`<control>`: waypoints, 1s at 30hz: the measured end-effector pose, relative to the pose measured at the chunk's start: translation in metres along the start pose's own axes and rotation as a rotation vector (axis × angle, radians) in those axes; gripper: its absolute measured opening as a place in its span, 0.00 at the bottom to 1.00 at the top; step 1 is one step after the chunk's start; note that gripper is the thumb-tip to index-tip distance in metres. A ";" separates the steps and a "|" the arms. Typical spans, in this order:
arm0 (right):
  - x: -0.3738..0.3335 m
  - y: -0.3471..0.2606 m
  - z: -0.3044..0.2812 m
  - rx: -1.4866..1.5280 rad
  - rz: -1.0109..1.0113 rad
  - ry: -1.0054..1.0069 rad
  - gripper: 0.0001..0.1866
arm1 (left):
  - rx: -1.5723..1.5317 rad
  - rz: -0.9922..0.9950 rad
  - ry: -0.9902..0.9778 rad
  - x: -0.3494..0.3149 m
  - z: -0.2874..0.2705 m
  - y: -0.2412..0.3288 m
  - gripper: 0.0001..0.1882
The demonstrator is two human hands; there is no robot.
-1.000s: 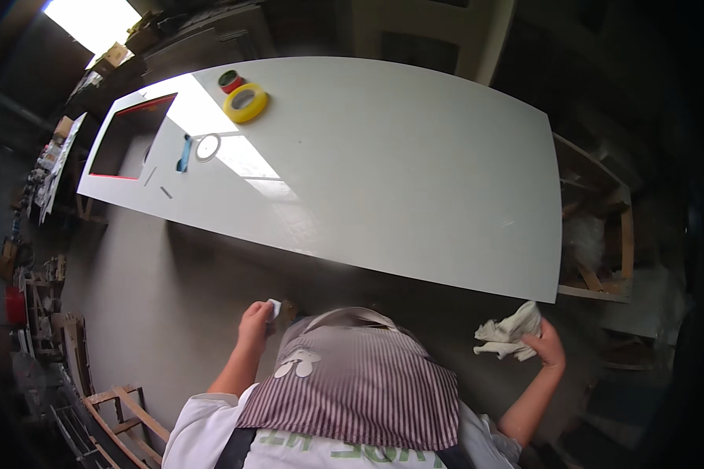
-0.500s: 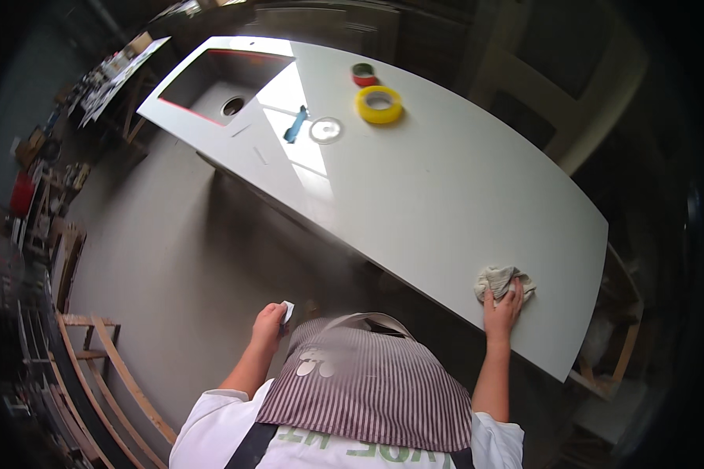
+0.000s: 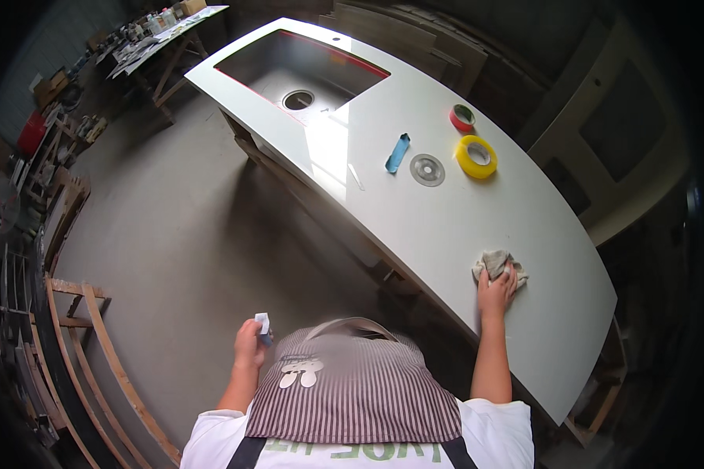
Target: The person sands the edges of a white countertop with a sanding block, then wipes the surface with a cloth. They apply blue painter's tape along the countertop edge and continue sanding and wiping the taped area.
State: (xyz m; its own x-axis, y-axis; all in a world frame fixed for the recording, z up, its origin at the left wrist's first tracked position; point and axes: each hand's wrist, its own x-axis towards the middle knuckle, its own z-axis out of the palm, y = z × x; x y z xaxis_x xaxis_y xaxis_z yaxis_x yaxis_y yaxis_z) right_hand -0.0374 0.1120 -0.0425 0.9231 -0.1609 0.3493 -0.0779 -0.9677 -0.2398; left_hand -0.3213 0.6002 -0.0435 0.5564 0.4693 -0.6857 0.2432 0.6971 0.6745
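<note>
My right hand [image 3: 497, 295] presses a crumpled off-white cloth [image 3: 494, 263] onto the glossy white countertop [image 3: 414, 234], its fingers bent over the rag. My left hand [image 3: 247, 344] hangs over the floor, left of my striped apron [image 3: 352, 391]. It is closed around a small white and blue piece [image 3: 263, 327]; what kind of thing this is cannot be made out. Beyond the cloth, on the same surface, lie a yellow roll of tape [image 3: 467, 162], a smaller red and green roll [image 3: 461, 119], a grey round disc [image 3: 419, 173] and a blue strip-like piece [image 3: 397, 154].
A sink [image 3: 289, 66] with a round drain is set in the countertop's far left end. A wooden rack [image 3: 117, 359] stands on the floor at left. A cluttered workbench [image 3: 164, 39] is at the far left; panels [image 3: 391, 39] lean behind the countertop.
The whole view has shifted, and the sink and tape rolls now appear farther right and the rolls lower. My right hand and the cloth are nearer the rolls. Both hands keep their hold.
</note>
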 end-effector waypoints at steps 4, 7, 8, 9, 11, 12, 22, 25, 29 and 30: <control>0.029 -0.055 0.017 -0.058 0.083 -0.058 0.39 | 0.021 -0.021 -0.021 0.015 -0.003 0.037 0.03; 0.051 -0.075 0.034 -0.082 0.092 -0.071 0.39 | 0.066 -0.009 -0.186 0.037 0.007 0.059 0.04; 0.059 -0.082 0.037 -0.092 0.100 -0.080 0.39 | 0.078 -0.003 -0.205 0.047 0.014 0.063 0.05; 0.065 -0.088 0.040 -0.109 0.122 -0.091 0.39 | 0.090 0.003 -0.225 0.060 0.022 0.069 0.05; 0.079 -0.098 0.048 -0.117 0.137 -0.090 0.39 | 0.101 0.013 -0.277 0.078 0.048 0.086 0.05; 0.085 -0.107 0.053 -0.116 0.152 -0.089 0.39 | 0.111 0.019 -0.315 0.086 0.062 0.098 0.05; 0.134 -0.168 0.085 -0.002 0.131 0.066 0.40 | 0.449 0.031 -0.573 0.150 0.200 0.204 0.15; 0.137 -0.170 0.076 0.156 0.181 0.087 0.44 | 0.626 0.037 -0.692 0.171 0.255 0.223 0.17; 0.108 -0.244 0.012 0.309 -0.020 0.272 0.44 | 0.866 0.055 -0.877 0.190 0.306 0.230 0.19; 0.096 -0.274 -0.007 0.570 -0.052 0.194 0.39 | 0.950 0.082 -0.945 0.193 0.317 0.229 0.19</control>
State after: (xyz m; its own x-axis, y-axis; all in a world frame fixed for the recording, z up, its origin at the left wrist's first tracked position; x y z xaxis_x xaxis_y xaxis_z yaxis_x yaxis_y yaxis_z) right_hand 0.0697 0.3602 0.0626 0.8304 -0.2003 0.5199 0.2295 -0.7273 -0.6468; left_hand 0.0938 0.6782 0.0652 0.8333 -0.3294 -0.4439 0.4220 -0.1394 0.8958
